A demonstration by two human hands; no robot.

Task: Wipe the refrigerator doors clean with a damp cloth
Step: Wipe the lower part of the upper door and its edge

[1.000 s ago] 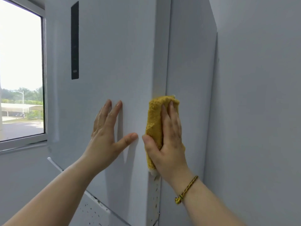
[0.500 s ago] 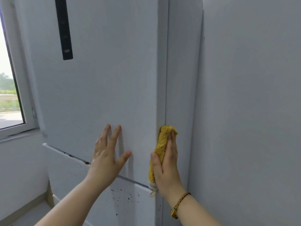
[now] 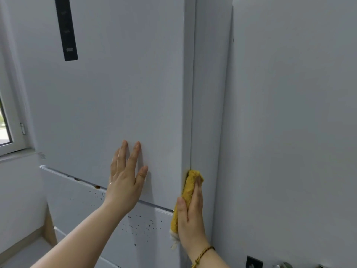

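Nothing is legible, even on the dark panel of the refrigerator door.

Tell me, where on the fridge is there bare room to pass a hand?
The upper door is bare between the black panel and the left hand. Crowded at the door's right edge, where the right hand presses the cloth.
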